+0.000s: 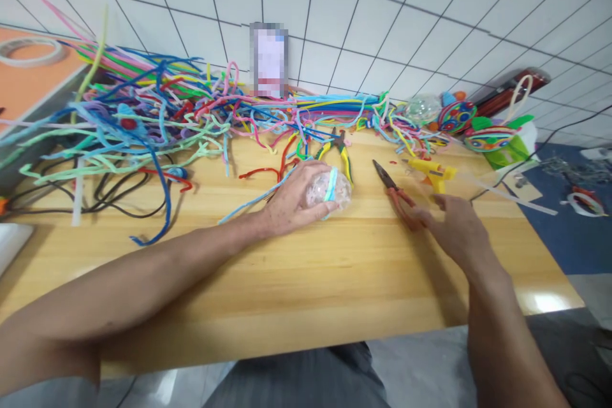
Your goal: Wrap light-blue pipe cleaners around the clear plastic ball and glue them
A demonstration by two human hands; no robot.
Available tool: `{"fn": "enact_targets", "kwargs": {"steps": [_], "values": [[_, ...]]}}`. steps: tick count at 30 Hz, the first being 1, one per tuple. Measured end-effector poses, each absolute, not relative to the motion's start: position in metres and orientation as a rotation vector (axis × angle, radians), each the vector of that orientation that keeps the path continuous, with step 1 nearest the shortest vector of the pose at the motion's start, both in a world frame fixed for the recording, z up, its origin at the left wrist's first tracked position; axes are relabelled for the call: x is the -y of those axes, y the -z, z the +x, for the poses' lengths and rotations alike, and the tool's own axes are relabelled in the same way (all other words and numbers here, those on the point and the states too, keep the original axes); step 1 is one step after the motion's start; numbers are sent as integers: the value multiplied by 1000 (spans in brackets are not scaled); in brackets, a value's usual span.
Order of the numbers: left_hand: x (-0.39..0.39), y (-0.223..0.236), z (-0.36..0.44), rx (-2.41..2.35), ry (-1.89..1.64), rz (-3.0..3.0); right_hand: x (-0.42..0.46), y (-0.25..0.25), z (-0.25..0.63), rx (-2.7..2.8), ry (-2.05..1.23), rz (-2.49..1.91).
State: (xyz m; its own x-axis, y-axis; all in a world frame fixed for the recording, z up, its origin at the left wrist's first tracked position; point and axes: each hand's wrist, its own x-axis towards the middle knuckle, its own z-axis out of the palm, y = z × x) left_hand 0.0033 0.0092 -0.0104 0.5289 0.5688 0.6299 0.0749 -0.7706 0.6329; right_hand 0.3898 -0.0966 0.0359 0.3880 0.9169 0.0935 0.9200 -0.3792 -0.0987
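My left hand (287,204) holds clear ball (343,192), behind desk's (335,280) front edge | right hand (456,229) half-open at red-handled pliers (393,191) | grasp would need closing

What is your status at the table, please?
Left hand gripping clear ball with blue-green strip. Right hand at red-handled pliers, grip unclear. Yellow glue gun close by.

Pale wooden table (296,293), heaped multicoloured pipe cleaners (157,105), red-handled pliers (396,192), yellow-and-green-handled pliers (343,152), yellow glue gun (434,172)
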Motion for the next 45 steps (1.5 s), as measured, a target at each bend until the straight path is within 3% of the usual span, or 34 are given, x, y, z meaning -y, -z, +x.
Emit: {"fn": "enact_targets", "kwargs": {"steps": [12, 16, 27, 45], "values": [[-9, 8, 1, -521, -1174, 2230, 28, -15, 346, 1885, -107, -2330], [-7, 6, 3, -603, -1218, 2199, 43, -26, 350, 1687, -302, -1958], [-4, 6, 10, -714, -1249, 2186, 102, -76, 272, 2359, 486, -1160], [-5, 5, 10, -690, -1260, 2242, 102, -62, 273, 2398, 518, -1216]]}}
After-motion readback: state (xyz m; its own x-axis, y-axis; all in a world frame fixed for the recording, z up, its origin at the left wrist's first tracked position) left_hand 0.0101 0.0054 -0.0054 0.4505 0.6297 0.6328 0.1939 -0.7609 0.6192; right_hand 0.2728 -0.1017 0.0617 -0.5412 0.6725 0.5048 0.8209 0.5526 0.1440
